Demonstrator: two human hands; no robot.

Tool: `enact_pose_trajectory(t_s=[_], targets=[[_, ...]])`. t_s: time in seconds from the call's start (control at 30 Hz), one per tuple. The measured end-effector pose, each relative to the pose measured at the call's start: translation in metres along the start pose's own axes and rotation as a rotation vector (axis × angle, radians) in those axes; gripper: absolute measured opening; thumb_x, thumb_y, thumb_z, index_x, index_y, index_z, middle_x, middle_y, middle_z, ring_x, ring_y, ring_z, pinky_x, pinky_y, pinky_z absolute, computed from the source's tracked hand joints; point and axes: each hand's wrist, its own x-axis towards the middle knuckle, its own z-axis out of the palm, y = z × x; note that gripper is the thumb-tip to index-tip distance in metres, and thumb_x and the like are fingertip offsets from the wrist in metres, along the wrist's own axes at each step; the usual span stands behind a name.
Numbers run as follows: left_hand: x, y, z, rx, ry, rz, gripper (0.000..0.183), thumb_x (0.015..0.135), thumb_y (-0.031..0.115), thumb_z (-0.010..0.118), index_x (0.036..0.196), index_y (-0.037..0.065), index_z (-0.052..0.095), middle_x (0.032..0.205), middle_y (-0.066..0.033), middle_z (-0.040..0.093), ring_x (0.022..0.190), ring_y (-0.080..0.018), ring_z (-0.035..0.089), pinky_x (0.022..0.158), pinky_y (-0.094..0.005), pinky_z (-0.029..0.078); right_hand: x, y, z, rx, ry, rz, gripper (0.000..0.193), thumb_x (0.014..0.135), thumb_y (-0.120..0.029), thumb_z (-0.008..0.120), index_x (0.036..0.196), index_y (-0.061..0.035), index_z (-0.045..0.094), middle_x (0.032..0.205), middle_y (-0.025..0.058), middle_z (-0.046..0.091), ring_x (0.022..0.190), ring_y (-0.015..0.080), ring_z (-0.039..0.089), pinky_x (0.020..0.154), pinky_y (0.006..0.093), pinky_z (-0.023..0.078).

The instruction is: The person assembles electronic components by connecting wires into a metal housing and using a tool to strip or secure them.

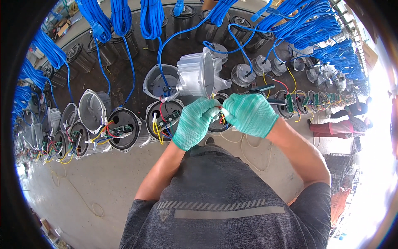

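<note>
Both hands wear green knit gloves and meet over a motor housing at the near edge of the bench. My left hand point(195, 121) pinches thin coloured wires point(222, 118), and my right hand point(250, 114) closes on them from the other side. Fingers partly hide the wire ends, so the joint between them cannot be made out. Just beyond the hands lies a silver ribbed metal housing point(191, 74) on its side. Left of my left hand, a round black-faced housing point(153, 124) carries a small circuit board with red, yellow and blue wires.
Similar housings with circuit boards point(122, 129) line the near edge on both sides. Blue cable coils point(152, 18) hang along the far side above dark cylinders point(182, 18). Tools with dark handles point(262, 89) lie right of the hands. Another person point(340, 126) is at the far right.
</note>
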Motion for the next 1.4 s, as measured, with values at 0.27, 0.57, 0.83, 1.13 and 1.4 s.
enact_pose_trajectory(t_s=[0.27,0.57,0.83,1.13,1.4], targets=[[0.002,0.001,-0.003,0.047,-0.054,0.016,0.019,0.099,0.004,0.073,0.117,0.0,0.075,0.1,-0.008,0.076,0.086,-0.0157,0.072,0.076,-0.0295,0.057,-0.018,0.01,0.03,0.581,-0.006,0.254,0.025,0.083,-0.021,0.079,0.102,-0.0058,0.073,0.082,0.0138,0.071,0.071,0.0343,0.07,0.063,0.0442,0.056],[0.0,0.002,-0.004,0.05,-0.027,0.036,0.02,0.098,0.004,0.074,0.118,0.001,0.075,0.102,-0.0098,0.077,0.088,-0.0178,0.073,0.08,-0.0298,0.058,-0.008,0.01,0.016,-0.225,0.282,-0.171,0.013,0.084,-0.02,0.072,0.095,-0.0127,0.071,0.089,0.005,0.063,0.081,0.0239,0.067,0.067,0.0381,0.054],[0.002,0.007,-0.006,0.127,-0.051,0.081,0.018,0.099,0.007,0.073,0.116,0.002,0.076,0.101,-0.0101,0.077,0.085,-0.0185,0.072,0.077,-0.0307,0.056,-0.004,-0.015,0.019,1.553,-0.043,0.956,0.028,0.1,-0.024,0.065,0.085,-0.0006,0.071,0.06,0.0064,0.063,0.043,0.0162,0.056,0.041,0.0303,0.042],[0.001,0.004,-0.007,0.119,-0.041,0.017,0.018,0.098,0.006,0.074,0.116,0.001,0.076,0.098,-0.009,0.077,0.085,-0.0164,0.071,0.078,-0.0306,0.056,-0.003,0.017,0.0,-0.088,0.204,-0.299,0.034,0.082,-0.013,0.075,0.116,-0.0129,0.073,0.101,0.0026,0.069,0.083,0.025,0.069,0.069,0.0362,0.059],[0.004,0.015,-0.007,0.2,-0.078,0.059,0.022,0.096,0.002,0.074,0.118,0.0,0.074,0.096,-0.0133,0.072,0.081,-0.0241,0.069,0.076,-0.0343,0.055,-0.003,0.013,0.02,0.008,0.171,-0.136,0.018,0.094,-0.022,0.073,0.097,-0.0058,0.068,0.079,0.009,0.064,0.066,0.0266,0.068,0.058,0.0412,0.055]])
